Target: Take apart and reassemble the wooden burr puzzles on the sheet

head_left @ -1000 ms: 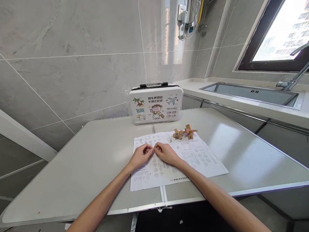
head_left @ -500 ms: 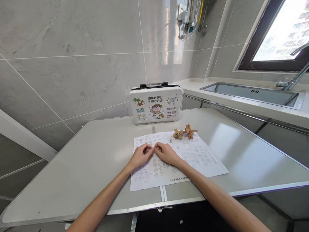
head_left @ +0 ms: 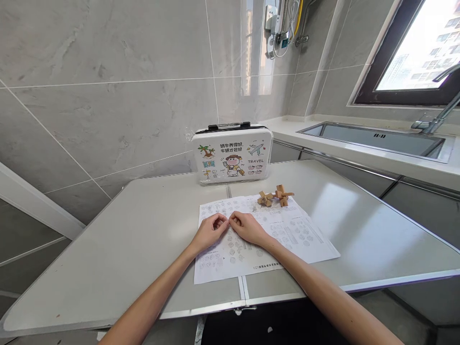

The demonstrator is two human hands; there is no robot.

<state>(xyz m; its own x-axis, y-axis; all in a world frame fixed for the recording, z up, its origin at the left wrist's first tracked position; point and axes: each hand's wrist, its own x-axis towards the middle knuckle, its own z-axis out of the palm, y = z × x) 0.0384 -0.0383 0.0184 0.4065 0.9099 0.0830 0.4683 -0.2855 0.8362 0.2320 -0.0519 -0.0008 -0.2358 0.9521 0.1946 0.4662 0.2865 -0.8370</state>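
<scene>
My left hand [head_left: 210, 231] rests over the printed paper sheet [head_left: 215, 273], its fingers curled and the thumb and forefinger pinched. Opposite it, my right hand [head_left: 248, 227] is curled the same way, so that both sets of fingertips meet or nearly meet. Whatever lies between the fingertips, if anything, is too small to make out. Beyond my right hand, at the sheet's far edge, two wooden interlocking puzzles sit side by side: a smaller one [head_left: 265, 199] and a larger one [head_left: 282, 195] with pieces sticking out. Small line diagrams cover the sheet.
A white cartoon-printed case [head_left: 232, 155] with a black handle stands upright at the back of the folding table [head_left: 143, 230], near the tiled wall. To the right are a counter with a sink [head_left: 377, 139] and a faucet [head_left: 436, 120], below a window.
</scene>
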